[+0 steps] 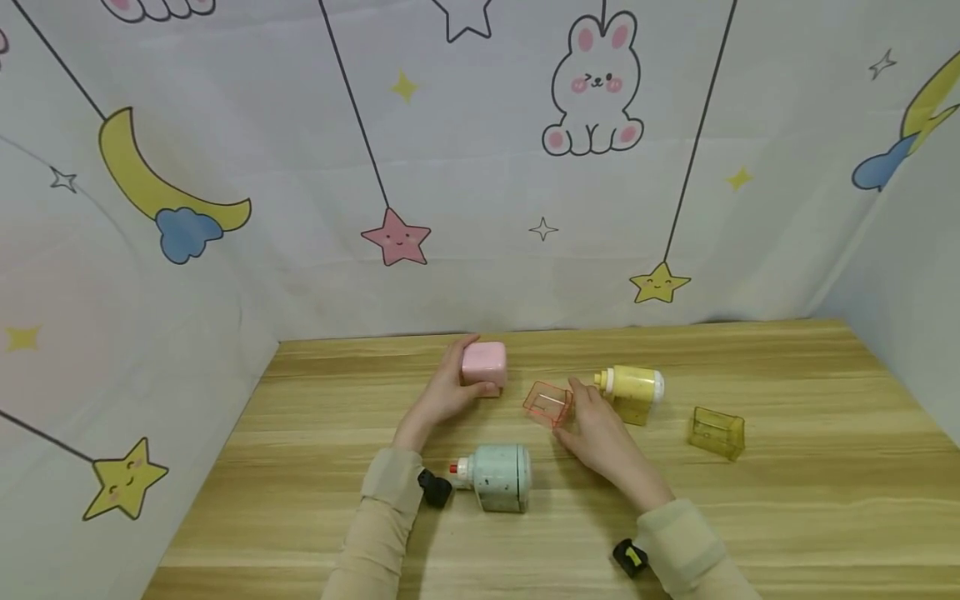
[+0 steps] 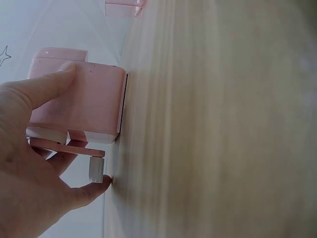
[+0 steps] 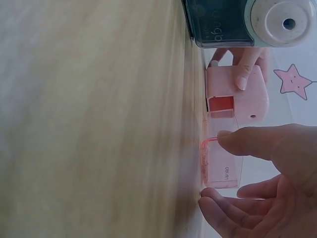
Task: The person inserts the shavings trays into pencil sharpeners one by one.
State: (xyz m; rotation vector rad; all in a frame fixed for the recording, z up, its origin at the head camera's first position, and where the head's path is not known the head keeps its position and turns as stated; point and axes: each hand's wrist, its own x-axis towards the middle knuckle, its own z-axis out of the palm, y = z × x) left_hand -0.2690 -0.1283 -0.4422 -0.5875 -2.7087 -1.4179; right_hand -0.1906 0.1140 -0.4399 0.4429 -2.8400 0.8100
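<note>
My left hand (image 1: 444,393) grips a pink pencil sharpener (image 1: 484,360) at the back of the table. Its thumb lies along the sharpener's body, and a crank handle (image 2: 96,168) sticks out beside the fingers in the left wrist view. To the right lies a clear pink shavings drawer (image 1: 544,403), apart from the sharpener in the head view. My right hand (image 1: 600,432) holds that drawer at its right end between thumb and fingers. The sharpener's drawer slot (image 3: 221,103) faces the drawer in the right wrist view.
A pale green sharpener (image 1: 504,477) lies in front, between the forearms. Right of the right hand lies a yellow sharpener (image 1: 633,383), with a clear yellow drawer (image 1: 716,432) farther right. A printed curtain (image 1: 487,292) borders the wooden table (image 1: 322,500) behind.
</note>
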